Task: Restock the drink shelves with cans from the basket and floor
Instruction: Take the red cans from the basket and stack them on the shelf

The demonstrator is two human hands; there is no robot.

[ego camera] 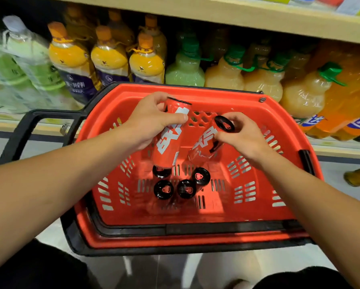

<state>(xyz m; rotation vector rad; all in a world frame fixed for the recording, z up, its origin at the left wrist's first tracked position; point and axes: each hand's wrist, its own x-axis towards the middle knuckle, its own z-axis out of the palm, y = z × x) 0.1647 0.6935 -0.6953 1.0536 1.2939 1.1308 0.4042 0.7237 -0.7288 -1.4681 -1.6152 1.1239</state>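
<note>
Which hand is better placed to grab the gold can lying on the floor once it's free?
Right. The gold can lies on the floor just beyond the red basket on the right hand's side. The left hand is across the basket. Both hands currently grip red cans, so one must be emptied first.

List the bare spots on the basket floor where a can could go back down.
Bare floor runs along the near wall of the basket, below the standing cans, and along the right wall beside them. The middle is crowded: four cans stand close together, with the left hand and right hand each holding a can just above.
</note>
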